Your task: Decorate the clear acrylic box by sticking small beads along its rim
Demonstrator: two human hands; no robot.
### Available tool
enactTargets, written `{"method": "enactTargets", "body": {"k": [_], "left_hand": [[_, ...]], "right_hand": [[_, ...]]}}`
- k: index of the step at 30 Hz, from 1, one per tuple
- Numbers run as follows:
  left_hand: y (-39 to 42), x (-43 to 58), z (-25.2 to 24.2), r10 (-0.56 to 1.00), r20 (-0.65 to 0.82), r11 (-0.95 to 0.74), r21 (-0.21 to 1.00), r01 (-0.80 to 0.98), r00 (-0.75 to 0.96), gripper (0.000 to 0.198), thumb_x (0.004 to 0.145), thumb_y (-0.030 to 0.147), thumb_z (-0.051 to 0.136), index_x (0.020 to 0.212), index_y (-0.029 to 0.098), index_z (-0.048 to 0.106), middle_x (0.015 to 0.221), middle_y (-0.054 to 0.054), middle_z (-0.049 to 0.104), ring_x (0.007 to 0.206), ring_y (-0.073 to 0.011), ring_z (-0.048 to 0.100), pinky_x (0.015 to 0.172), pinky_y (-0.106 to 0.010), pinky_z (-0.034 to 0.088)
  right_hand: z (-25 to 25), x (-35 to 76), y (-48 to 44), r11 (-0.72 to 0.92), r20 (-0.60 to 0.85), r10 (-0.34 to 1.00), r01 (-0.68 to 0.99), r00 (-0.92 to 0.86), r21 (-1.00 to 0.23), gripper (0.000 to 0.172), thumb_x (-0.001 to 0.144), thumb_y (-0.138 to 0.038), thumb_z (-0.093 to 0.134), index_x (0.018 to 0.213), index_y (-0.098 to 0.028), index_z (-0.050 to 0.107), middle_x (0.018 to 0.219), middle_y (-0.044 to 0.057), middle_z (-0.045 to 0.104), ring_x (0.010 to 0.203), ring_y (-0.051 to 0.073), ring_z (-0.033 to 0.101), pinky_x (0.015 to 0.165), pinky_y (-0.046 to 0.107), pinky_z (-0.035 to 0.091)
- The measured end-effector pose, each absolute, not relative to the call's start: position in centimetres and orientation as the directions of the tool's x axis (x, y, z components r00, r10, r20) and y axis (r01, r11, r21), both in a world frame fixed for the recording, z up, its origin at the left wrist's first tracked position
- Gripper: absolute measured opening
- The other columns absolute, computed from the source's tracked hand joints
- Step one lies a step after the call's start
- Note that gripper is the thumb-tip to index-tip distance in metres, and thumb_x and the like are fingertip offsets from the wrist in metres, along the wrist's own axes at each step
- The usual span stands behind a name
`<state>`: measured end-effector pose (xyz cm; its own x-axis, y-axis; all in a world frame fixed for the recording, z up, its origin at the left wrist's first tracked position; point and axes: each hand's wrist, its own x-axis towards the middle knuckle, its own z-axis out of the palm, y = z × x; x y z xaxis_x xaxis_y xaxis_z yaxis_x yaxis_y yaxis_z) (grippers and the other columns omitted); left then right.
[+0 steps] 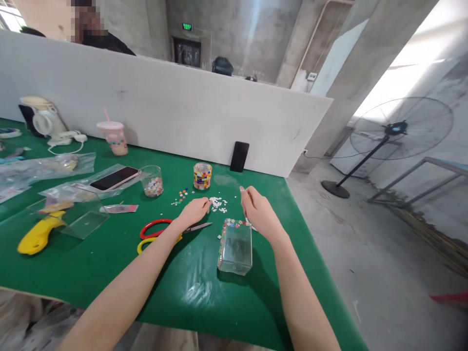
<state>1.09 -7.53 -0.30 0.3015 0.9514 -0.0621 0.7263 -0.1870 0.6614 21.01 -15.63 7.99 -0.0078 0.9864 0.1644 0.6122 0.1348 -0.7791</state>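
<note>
My left hand (195, 212) is at the edge of a small pile of white pieces (218, 204), fingers drawn together; whatever they pinch is too small to make out. My right hand (258, 209) is closed above the far right corner of a clear plastic box (236, 248). Its fingers hide most of what they hold; a thin pale bit shows below them. Small coloured mosaic pieces line the box's far and left edges. Red-and-yellow scissors (157, 229) lie partly under my left forearm, blades pointing right. Several coloured pieces (181, 196) are scattered left of the white pile.
Behind the pile stands a mosaic-covered round jar (202, 176), with a clear cup of pieces (152, 183) to its left. A phone (239, 156) leans on the white partition (164, 97); another phone (115, 178) lies flat. A yellow-handled tool (38, 239) and pink cup (115, 139) are left.
</note>
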Motion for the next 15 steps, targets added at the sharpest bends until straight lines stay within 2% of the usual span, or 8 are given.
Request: {"method": "enactTargets", "body": {"k": [3,6,9,15], "left_hand": [[-6.9,1.0,-1.3,0.955,-0.036,-0.206,0.634,0.745,0.295,0.03,0.098,0.036,0.061,0.119,0.015,0.063,0.115,-0.009,0.067,0.097,-0.0208,0.067,0.084,-0.041,0.059],[-6.2,1.5,-1.8,0.949,0.012,-0.253,0.628,0.736,0.316,0.03,0.098,0.035,0.061,0.119,0.015,0.063,0.116,-0.009,0.067,0.098,-0.0211,0.067,0.085,-0.042,0.058],[-5.9,2.2,-2.2,0.942,0.077,-0.3,0.631,0.715,0.327,0.028,0.098,0.034,0.061,0.118,0.016,0.064,0.118,-0.009,0.067,0.101,-0.0218,0.067,0.088,-0.043,0.058],[-6.0,2.5,-2.7,0.936,0.147,-0.339,0.627,0.701,0.321,0.027,0.098,0.034,0.061,0.118,0.016,0.064,0.121,-0.009,0.066,0.104,-0.0221,0.066,0.09,-0.043,0.057]], "right_hand": [[6.9,21.1,-14.5,0.073,0.117,0.993,0.695,0.016,-0.715,0.034,0.102,-0.044,0.043,0.078,-0.021,0.052,0.059,-0.006,0.052,0.052,0.012,0.05,0.059,0.028,0.043],[6.1,21.2,-13.7,0.022,0.082,0.996,0.749,0.044,-0.662,0.03,0.1,-0.043,0.052,0.092,-0.015,0.062,0.074,-0.002,0.062,0.06,0.011,0.057,0.064,0.029,0.051],[5.7,21.3,-13.3,0.004,0.064,0.997,0.769,0.049,-0.639,0.03,0.099,-0.042,0.055,0.1,-0.015,0.065,0.085,0.001,0.067,0.069,0.012,0.064,0.068,0.031,0.056],[4.9,21.7,-12.8,0.015,0.057,0.998,0.75,0.031,-0.661,0.028,0.098,-0.041,0.056,0.103,-0.014,0.065,0.09,0.002,0.069,0.073,0.013,0.066,0.07,0.032,0.058]]}}
